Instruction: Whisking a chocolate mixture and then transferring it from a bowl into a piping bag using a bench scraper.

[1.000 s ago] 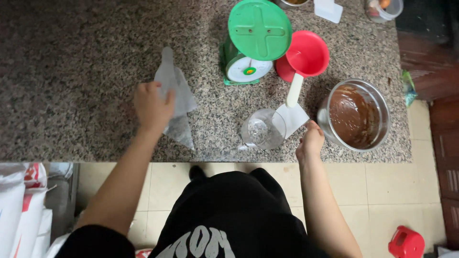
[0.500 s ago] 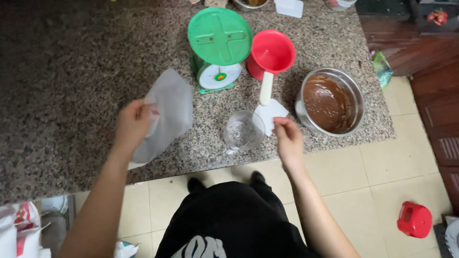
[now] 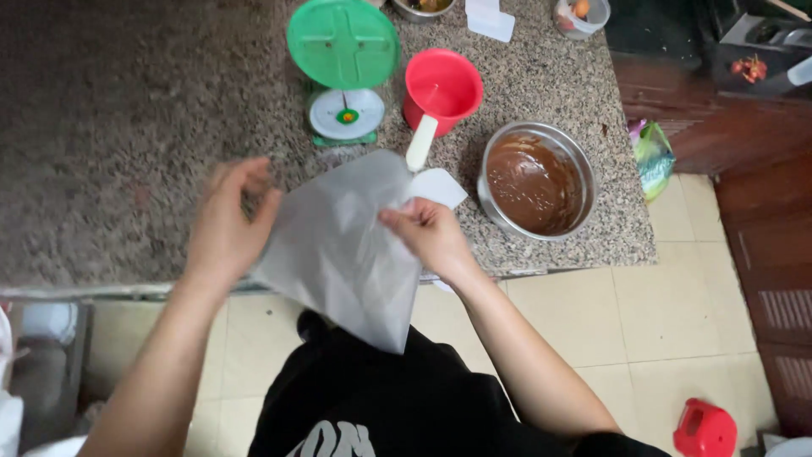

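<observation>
A translucent plastic piping bag [image 3: 342, 250] hangs point-down in front of me, held between both hands. My left hand [image 3: 227, 220] grips its left upper edge and my right hand [image 3: 430, 235] pinches its right upper edge. Behind the bag lies a white spatula [image 3: 427, 165] on the granite counter [image 3: 127, 127]. A steel bowl of brown chocolate batter [image 3: 534, 180] stands just right of my right hand. The clear glass seen earlier is hidden behind the bag.
A green kitchen scale [image 3: 342, 72] and a red cup [image 3: 441, 87] stand at the back of the counter. A small clear container [image 3: 581, 15] sits at the far edge. A red stool [image 3: 705, 430] is on the tiled floor, lower right.
My left hand lifted the bag off the counter and brought it to the middle. My right hand left the spatula and took hold of the bag's other edge.
</observation>
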